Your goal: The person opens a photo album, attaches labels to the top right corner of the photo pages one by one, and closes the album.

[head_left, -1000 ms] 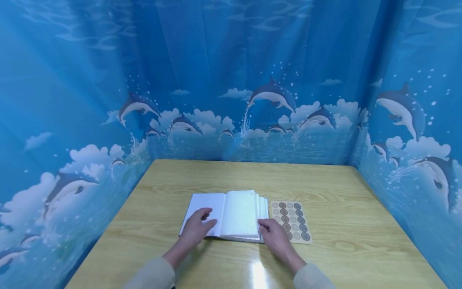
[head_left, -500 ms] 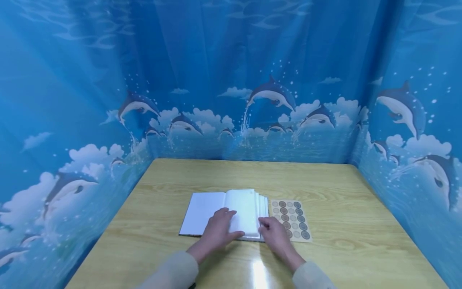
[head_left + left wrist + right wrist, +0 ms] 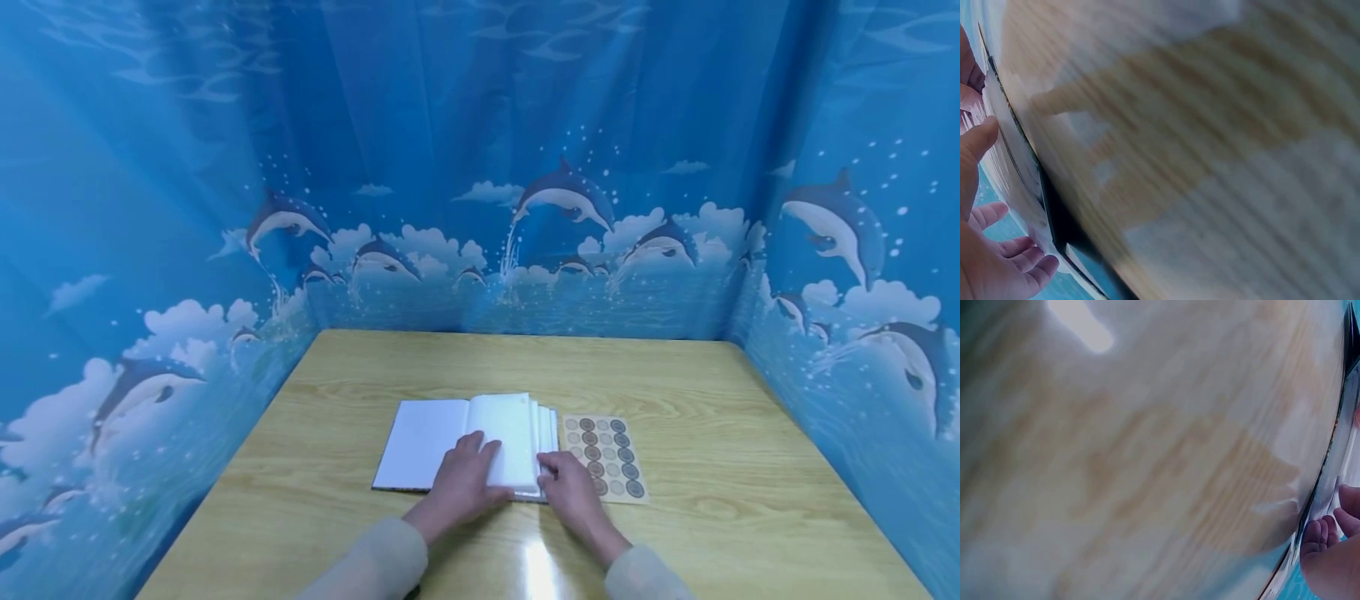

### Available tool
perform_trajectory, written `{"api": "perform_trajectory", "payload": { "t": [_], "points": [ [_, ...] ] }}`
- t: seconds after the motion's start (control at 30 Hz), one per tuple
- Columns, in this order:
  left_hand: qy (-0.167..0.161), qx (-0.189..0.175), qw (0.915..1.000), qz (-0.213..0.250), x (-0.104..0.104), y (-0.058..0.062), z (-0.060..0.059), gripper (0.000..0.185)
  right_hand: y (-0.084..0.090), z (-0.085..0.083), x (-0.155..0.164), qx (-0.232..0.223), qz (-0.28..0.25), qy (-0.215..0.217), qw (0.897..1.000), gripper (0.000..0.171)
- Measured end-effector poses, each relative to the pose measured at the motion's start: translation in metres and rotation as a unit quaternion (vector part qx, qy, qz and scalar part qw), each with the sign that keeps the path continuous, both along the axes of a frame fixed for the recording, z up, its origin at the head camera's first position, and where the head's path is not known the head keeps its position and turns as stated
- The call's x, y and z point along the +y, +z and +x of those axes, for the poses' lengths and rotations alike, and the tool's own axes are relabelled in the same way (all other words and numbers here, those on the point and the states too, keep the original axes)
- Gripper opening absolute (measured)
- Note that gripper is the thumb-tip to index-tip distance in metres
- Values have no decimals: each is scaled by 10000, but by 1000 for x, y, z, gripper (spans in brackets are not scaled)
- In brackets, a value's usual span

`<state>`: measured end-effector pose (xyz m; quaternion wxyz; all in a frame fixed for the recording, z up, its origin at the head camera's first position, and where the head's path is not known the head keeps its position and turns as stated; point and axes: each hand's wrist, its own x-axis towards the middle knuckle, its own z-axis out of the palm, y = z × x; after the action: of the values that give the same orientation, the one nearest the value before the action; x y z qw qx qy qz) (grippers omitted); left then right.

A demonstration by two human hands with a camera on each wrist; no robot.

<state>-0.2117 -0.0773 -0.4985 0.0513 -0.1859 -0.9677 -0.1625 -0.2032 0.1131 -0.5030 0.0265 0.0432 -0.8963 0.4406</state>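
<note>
An open white book [image 3: 423, 442] lies on the wooden table [image 3: 675, 375], its right-hand pages fanned in a stack. My left hand [image 3: 467, 471] lies flat with straight fingers on the right page near the spine. My right hand [image 3: 564, 483] is at the lower right corner of the page stack, with thumb and curled fingers on the page edges. The left wrist view shows the left hand's fingers [image 3: 985, 250] beside the book's dark cover edge [image 3: 1054, 212]. In the right wrist view the curled fingertips [image 3: 1319, 536] sit at the page edges [image 3: 1335, 450].
A sheet of round brown and beige stickers [image 3: 606, 457] lies flat just right of the book, next to my right hand. Blue dolphin-print curtains [image 3: 480, 167] wall in the table at the back and on both sides.
My left hand has moved from the left page across the spine onto the right page. The right hand has stayed at the lower right page corner.
</note>
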Motion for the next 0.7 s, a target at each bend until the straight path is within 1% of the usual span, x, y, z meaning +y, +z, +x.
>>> {"api": "perform_trajectory", "payload": {
  "t": [0.1,0.27,0.37,0.47,0.6,0.7],
  "points": [
    [-9,21,10000,79,0,-1,0,77,0,1,0,63,26,2,10000,34],
    [77,-132,9992,366,0,-1,-2,75,1,1,0,88,26,-12,10000,34],
    [107,-156,9991,386,-1,0,-2,74,1,1,-1,70,24,-36,10000,34],
    [19,0,9999,129,-1,1,-2,73,0,1,-1,28,12,-46,10000,35],
    [-115,356,9986,-384,0,0,-3,70,-1,1,-1,-31,2,-49,10000,35],
    [-156,481,9971,-576,0,-1,-3,67,-1,1,0,-26,19,-40,10000,35]
  ]
}}
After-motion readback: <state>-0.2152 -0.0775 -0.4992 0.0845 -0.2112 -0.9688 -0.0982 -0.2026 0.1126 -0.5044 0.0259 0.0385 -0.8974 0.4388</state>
